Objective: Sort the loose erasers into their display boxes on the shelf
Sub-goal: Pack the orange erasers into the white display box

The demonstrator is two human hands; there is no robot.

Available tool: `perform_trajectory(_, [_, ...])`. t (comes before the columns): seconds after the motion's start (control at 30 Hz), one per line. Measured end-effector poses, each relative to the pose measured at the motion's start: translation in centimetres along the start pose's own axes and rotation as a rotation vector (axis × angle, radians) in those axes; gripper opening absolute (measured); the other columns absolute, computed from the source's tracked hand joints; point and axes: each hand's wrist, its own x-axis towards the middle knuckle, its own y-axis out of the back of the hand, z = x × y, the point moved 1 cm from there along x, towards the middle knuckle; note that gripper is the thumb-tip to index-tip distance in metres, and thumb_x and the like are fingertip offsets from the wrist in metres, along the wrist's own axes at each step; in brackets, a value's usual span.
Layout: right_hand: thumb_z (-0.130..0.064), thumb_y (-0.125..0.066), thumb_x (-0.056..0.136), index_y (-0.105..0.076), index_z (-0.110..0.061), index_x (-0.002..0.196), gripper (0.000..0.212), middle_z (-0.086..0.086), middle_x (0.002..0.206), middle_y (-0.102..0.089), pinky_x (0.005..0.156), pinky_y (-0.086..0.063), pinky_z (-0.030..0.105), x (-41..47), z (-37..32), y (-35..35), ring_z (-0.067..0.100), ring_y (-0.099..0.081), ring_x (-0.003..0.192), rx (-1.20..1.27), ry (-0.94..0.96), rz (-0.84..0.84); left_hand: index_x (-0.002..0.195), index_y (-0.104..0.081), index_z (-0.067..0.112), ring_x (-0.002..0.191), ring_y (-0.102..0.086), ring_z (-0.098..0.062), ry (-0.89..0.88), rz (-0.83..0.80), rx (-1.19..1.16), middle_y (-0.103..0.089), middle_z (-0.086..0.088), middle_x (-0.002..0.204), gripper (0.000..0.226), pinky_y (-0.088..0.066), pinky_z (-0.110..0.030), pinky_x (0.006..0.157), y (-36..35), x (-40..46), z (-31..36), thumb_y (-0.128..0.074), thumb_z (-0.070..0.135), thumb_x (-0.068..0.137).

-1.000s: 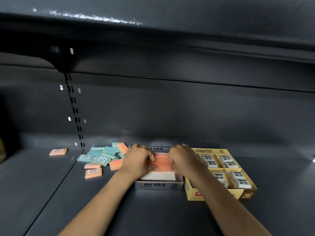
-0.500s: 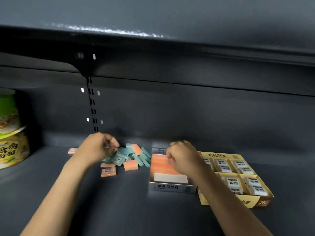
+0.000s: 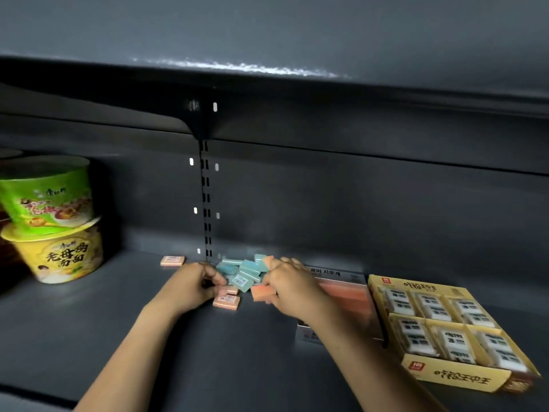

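Both hands have come to the eraser pile (image 3: 243, 272): my right hand (image 3: 289, 288) pinches an orange eraser (image 3: 261, 292), left hand (image 3: 193, 285) curls over another, hold unclear, so I'd lift only orange ones.

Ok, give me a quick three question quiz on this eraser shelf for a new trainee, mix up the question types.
1. True or false: the yellow box on the right holds white erasers in compartments.
2. Multiple choice: the lone orange eraser lying apart from the pile of loose erasers is: A) left of the pile, B) inside the yellow box, C) on top of the noodle cups.
3. Fill in: two noodle cups stand stacked at far left, the green cup on top of the ____ cup.

Key: 1 true; 2 A; 3 yellow.
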Motion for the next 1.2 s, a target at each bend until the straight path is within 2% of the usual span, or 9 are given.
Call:
perform_trajectory(0.3, [-0.033, -0.071, 0.079, -0.065, -0.016, 0.111, 0.037, 0.002, 0.135, -0.046, 0.107, -0.023, 0.03, 0.5, 0.1, -0.3, 0.022, -0.038, 0.124, 0.064, -0.039, -0.006, 0.069, -0.068, 0.032, 0.083, -0.062, -0.005, -0.026, 0.106, 0.073, -0.067, 0.015, 0.081, 0.016, -0.048, -0.024, 0.078, 0.1, -0.2, -0.1, -0.07, 0.02, 0.08])
perform_trajectory(0.47, [-0.035, -0.075, 0.074, -0.067, -0.02, 0.102, 0.033, -0.001, 0.113, -0.054, 0.099, -0.028, 0.027, -0.2, 0.9, 0.9, 0.019, -0.045, 0.113, 0.172, -0.04, 0.055, 0.077, -0.07, 0.023, 0.087, -0.061, -0.014, -0.008, 0.156, 0.092, -0.064, 0.007, 0.083, 0.012, -0.036, -0.021, 0.074, 1.0, -0.2, 0.7, -0.063, 0.018, 0.086])
perform_trajectory(0.57, [-0.03, -0.074, 0.074, -0.068, -0.02, 0.099, 0.027, 0.0, 0.105, -0.056, 0.091, -0.032, 0.027, -0.9, 2.3, 2.2, 0.02, -0.051, 0.105, 0.211, -0.072, 0.115, 0.065, -0.062, 0.033, 0.077, -0.06, -0.003, -0.043, 0.198, -0.006, -0.066, 0.01, 0.079, 0.026, -0.037, -0.01, 0.067, 1.6, 0.0, 2.6, -0.064, 0.016, 0.085])
perform_trajectory(0.67, [-0.032, -0.077, 0.07, -0.067, -0.022, 0.094, 0.028, -0.003, 0.102, -0.06, 0.084, -0.041, 0.028, -2.0, 4.2, 3.3, 0.017, -0.058, 0.098, 0.248, -0.141, 0.135, 0.066, -0.067, 0.03, 0.066, -0.057, 0.013, -0.062, 0.187, -0.103, -0.065, 0.019, 0.066, 0.023, -0.037, 0.0, 0.058, 1.5, 0.3, 4.9, -0.065, 0.016, 0.084])
perform_trajectory(0.77, [-0.035, -0.079, 0.068, -0.067, -0.023, 0.089, 0.027, -0.005, 0.098, -0.064, 0.081, -0.048, 0.03, -3.2, 6.1, 3.7, 0.016, -0.06, 0.092, 0.291, -0.227, 0.141, 0.064, -0.067, 0.038, 0.065, -0.059, 0.012, -0.085, 0.141, -0.183, -0.065, 0.033, 0.064, 0.026, -0.04, -0.002, 0.057, 1.0, 1.3, 6.5, -0.068, 0.02, 0.083])
perform_trajectory(0.83, [-0.034, -0.079, 0.069, -0.067, -0.023, 0.089, 0.026, -0.005, 0.096, -0.064, 0.077, -0.045, 0.026, -3.9, 7.2, 3.7, 0.015, -0.06, 0.091, 0.286, -0.269, 0.152, 0.065, -0.068, 0.039, 0.064, -0.058, 0.011, -0.102, 0.124, -0.214, -0.065, 0.032, 0.064, 0.024, -0.04, -0.004, 0.061, 0.5, 1.9, 7.5, -0.068, 0.021, 0.082])
perform_trajectory(0.97, [-0.033, -0.079, 0.069, -0.067, -0.023, 0.091, 0.027, -0.011, 0.086, -0.061, 0.068, -0.036, 0.021, -5.3, 9.0, 3.5, 0.008, -0.057, 0.083, 0.329, -0.381, 0.155, 0.068, -0.069, 0.033, 0.057, -0.056, 0.009, -0.126, 0.084, -0.223, -0.069, 0.014, 0.065, 0.018, -0.04, -0.004, 0.058, -1.3, 3.0, 9.7, -0.069, 0.021, 0.081])
perform_trajectory(1.1, [-0.03, -0.079, 0.071, -0.067, -0.023, 0.096, 0.03, -0.009, 0.092, -0.066, 0.074, -0.045, 0.023, -6.4, 9.7, 2.8, 0.01, -0.06, 0.089, 0.375, -0.456, 0.132, 0.067, -0.068, 0.025, 0.051, -0.052, 0.0, -0.122, 0.057, -0.23, -0.064, 0.008, 0.055, 0.016, -0.045, -0.019, 0.058, -3.9, 3.9, 11.6, -0.071, 0.016, 0.08])
perform_trajectory(1.2, [-0.03, -0.077, 0.074, -0.066, -0.024, 0.101, 0.03, -0.008, 0.101, -0.066, 0.075, -0.04, 0.022, -6.8, 10.1, 2.5, 0.01, -0.056, 0.092, 0.327, -0.471, 0.113, 0.068, -0.067, 0.018, 0.06, -0.068, -0.023, -0.094, 0.029, -0.241, -0.069, -0.006, 0.066, 0.013, -0.056, -0.035, 0.057, -5.6, 4.2, 12.2, -0.07, 0.019, 0.081])
